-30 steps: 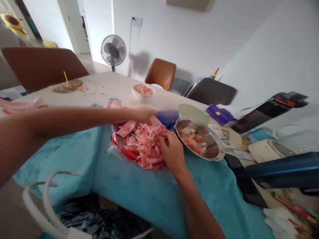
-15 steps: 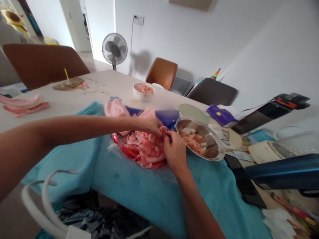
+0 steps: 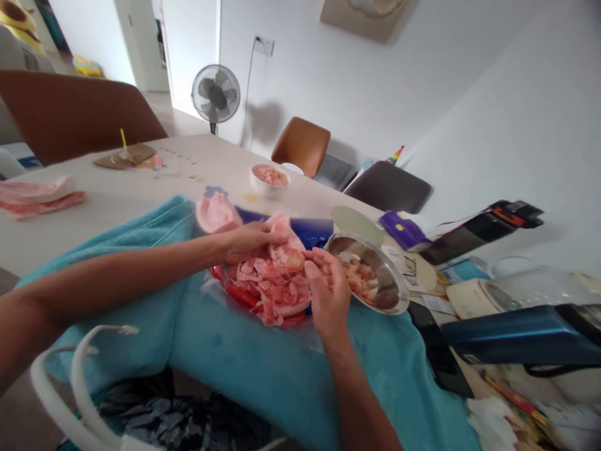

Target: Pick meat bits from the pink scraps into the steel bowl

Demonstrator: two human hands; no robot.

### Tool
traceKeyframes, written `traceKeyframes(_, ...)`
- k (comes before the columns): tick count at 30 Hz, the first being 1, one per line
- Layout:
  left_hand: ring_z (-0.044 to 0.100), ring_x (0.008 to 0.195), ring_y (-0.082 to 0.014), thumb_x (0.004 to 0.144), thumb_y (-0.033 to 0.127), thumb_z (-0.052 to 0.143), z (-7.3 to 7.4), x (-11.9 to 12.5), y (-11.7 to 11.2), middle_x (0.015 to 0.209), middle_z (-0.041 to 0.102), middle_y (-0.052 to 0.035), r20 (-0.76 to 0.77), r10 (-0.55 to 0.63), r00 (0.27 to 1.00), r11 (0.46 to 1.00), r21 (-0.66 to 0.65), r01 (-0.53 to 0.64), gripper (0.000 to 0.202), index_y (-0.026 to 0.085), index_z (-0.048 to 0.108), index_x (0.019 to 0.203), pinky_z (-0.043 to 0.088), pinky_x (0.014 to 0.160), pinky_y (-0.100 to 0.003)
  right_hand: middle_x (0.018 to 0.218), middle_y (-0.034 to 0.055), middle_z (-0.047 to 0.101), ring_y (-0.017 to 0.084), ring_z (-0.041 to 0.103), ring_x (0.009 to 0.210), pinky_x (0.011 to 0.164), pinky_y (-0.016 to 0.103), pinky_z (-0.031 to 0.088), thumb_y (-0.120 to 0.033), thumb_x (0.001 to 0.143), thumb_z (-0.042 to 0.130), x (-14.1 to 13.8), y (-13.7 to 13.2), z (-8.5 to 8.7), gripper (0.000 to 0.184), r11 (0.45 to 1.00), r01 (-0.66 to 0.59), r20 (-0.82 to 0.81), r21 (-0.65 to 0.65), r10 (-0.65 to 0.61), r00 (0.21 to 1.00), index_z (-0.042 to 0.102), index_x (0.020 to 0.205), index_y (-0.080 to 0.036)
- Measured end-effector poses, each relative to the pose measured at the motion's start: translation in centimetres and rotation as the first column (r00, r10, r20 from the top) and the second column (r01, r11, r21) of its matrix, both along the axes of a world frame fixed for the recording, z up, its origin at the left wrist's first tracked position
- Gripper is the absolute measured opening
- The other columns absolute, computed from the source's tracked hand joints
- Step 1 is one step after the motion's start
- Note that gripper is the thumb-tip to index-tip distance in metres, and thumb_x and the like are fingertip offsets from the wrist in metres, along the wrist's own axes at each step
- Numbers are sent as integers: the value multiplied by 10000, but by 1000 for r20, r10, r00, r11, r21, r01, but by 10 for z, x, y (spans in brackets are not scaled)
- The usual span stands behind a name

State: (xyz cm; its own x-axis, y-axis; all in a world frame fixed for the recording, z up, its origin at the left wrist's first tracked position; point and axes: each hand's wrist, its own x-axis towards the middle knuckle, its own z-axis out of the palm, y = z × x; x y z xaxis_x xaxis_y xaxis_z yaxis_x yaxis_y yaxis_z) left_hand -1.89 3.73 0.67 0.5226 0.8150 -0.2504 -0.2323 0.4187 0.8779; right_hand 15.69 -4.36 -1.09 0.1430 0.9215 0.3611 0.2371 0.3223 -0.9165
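Observation:
A pomelo segment [image 3: 292, 258], with pink membrane and paler flesh showing, is held up over a heap of torn pink membranes [image 3: 270, 288]. My left hand [image 3: 253, 239] is closed on its left side, thumb on top. From the right, my right hand [image 3: 331, 291] has its curled fingertips at the segment's right edge, with the thumb bent nearby. The membranes lie on red and clear plastic wrapping [image 3: 237, 297]. Pieces of pink pomelo rind [image 3: 218, 213] stand behind my left hand. A steel bowl [image 3: 397, 282] with peeled pomelo flesh [image 3: 361, 282] tilts beside my right hand.
A teal cloth [image 3: 235, 363] covers the near table edge. Farther back stands a white bowl [image 3: 270, 181] of pomelo flesh. At right are a phone [image 3: 439, 351], a blue bottle [image 3: 511, 335] and a black bottle [image 3: 464, 235]. More rind [image 3: 42, 194] lies far left.
My hands have moved apart from their close pinch, the left going slightly left. The pomelo segment now shows between them. The whole view has shifted slightly.

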Motion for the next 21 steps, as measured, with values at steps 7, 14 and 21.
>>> traceKeyframes(7,612,468,-107,738,286,811,-1,-1,-6,581,653,-38,50,-45,998,999,-3,45,251,99,645,756,469,437,-188,969,60,733,205,703,853,778,374,584,-365,790,672,-8,0,5,319,993,-28,0,-117,28,1000,628,1065,-210)
traceKeyframes(14,632,525,-104,876,274,674,-5,-12,4,666,676,-42,160,-26,987,1000,-1,27,182,104,648,813,520,499,-204,984,37,723,196,682,871,809,364,557,-334,819,651,-8,22,13,243,990,-79,122,-116,93,988,670,1041,-235)
traceKeyframes(21,670,582,-115,941,301,583,-12,-17,19,717,701,-48,259,-6,966,1000,-2,7,198,130,643,859,550,539,-205,933,33,735,192,686,795,748,354,571,-322,823,638,-8,52,21,234,973,-148,139,-176,174,975,671,1032,-221)
